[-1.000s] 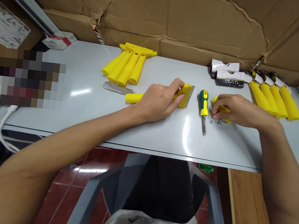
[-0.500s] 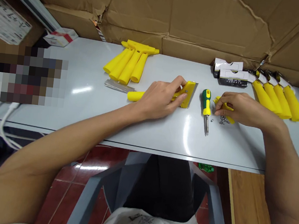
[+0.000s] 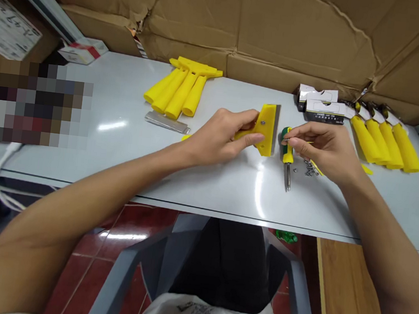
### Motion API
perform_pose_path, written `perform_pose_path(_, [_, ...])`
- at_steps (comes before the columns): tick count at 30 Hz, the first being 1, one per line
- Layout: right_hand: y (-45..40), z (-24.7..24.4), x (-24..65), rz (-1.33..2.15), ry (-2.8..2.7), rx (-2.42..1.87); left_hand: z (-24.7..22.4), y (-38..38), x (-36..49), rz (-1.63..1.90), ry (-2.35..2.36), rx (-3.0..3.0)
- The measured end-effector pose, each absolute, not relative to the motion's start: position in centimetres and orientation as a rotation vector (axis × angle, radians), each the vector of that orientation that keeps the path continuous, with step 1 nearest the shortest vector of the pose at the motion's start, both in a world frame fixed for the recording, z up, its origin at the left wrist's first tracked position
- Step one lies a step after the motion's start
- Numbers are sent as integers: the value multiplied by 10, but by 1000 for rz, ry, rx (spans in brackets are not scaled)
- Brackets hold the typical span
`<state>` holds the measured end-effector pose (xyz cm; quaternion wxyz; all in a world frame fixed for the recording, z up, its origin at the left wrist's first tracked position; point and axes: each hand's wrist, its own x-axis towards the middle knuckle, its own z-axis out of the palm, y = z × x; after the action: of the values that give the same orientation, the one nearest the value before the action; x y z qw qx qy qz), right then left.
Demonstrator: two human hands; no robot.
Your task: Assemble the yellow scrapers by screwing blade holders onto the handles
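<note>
Pinching the yellow scraper (image 3: 268, 128) near its wide head, the left hand (image 3: 216, 132) has its fingers closed, with the thumb on the near side. The scraper is in front of those fingertips, its blade (image 3: 276, 130) facing the right hand (image 3: 331, 148). It looks light, hard and a bit smooth, like plastic, so it may slip or turn if held loosely. The yellow neck behind the head looks like the best place to hold. The thin metal edge looks sharp, so fingers should keep off it. It looks stiff, but a thin blade might chip if it is bent.

The right fingers are bent, with thumb and pointer tips close together over the green and yellow screwdriver (image 3: 289, 156). I cannot tell if they grip something tiny or just touch the handle. The small screws (image 3: 310, 169) lie on the counter (image 3: 209, 192), just below the right fingers. They look easy to drop or roll, so fingertips suit them best.

The left hand hides most of the scraper's handle. The right hand covers part of a yellow piece (image 3: 316, 165) by the screws, so its shape is hard to tell. At the far left, a blocky blur hides what is there, and 1 box is cut off.
</note>
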<state>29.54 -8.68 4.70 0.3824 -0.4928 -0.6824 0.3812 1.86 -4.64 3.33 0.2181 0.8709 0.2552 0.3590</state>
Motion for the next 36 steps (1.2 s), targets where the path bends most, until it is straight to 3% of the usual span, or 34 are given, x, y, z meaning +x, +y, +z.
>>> perform_pose_path(11, [-103,36,261,1468,-1498,-893,46,-64,27,998,459,1972])
perform_pose_path(36, [-103,28,266,1366,-1639,-1000,35,-68,29,1094,606,2069])
